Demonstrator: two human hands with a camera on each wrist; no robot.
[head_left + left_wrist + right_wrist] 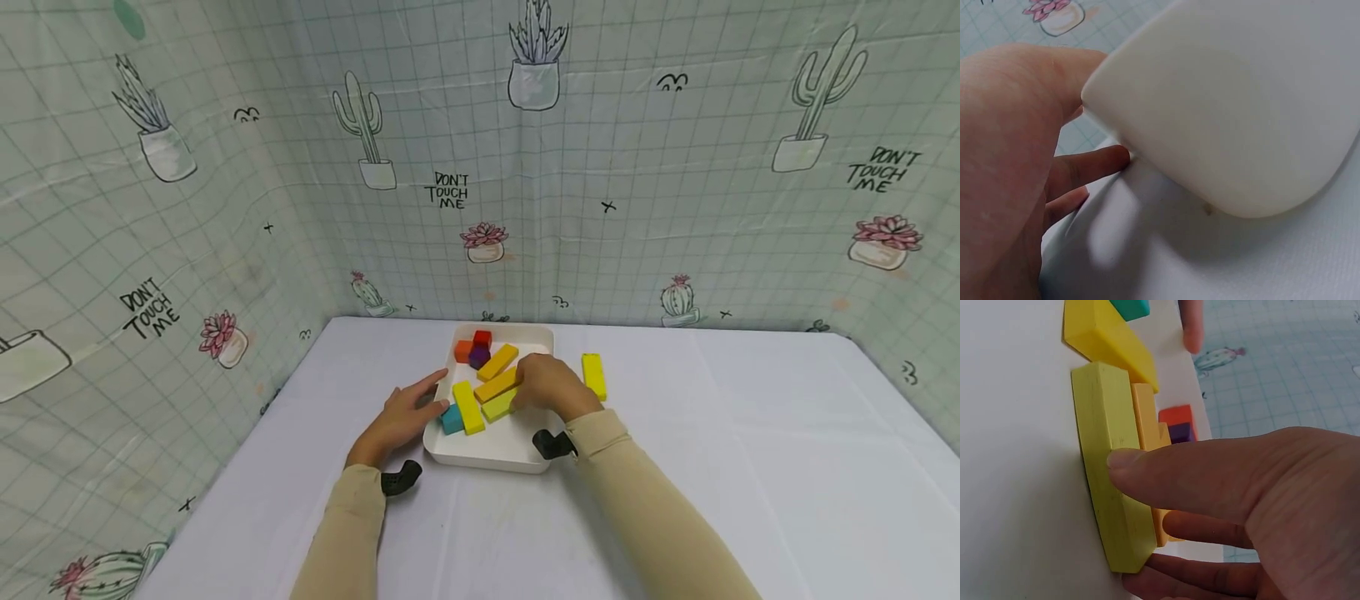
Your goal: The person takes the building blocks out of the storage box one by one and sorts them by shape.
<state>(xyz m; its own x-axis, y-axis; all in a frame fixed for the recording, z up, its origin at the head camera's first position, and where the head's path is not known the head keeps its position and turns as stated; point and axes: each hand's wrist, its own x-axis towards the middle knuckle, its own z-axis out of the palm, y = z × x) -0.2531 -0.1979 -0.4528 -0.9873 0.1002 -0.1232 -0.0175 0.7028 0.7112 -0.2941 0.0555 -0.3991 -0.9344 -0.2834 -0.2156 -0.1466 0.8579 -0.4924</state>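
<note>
My right hand [551, 385] reaches into a white tray [487, 454] and pinches a lime-yellow wooden block [1100, 425]. In the right wrist view its thumb presses the block's upper face, with fingers by the far side and end. Two orange-yellow blocks [498, 362] lie beside that block. My left hand [401, 418] holds the tray's left rim; in the left wrist view the thumb goes over the rim and a finger touches the outer wall. Nearest to it in the tray are a teal block [452, 420] and a yellow block [468, 408].
Red [482, 338], orange [463, 352] and purple [479, 358] blocks cluster in the tray's far left corner. Another yellow block [594, 377] lies on the white table [750, 467], right of the tray. A cactus-print cloth [600, 167] rises behind and at the sides.
</note>
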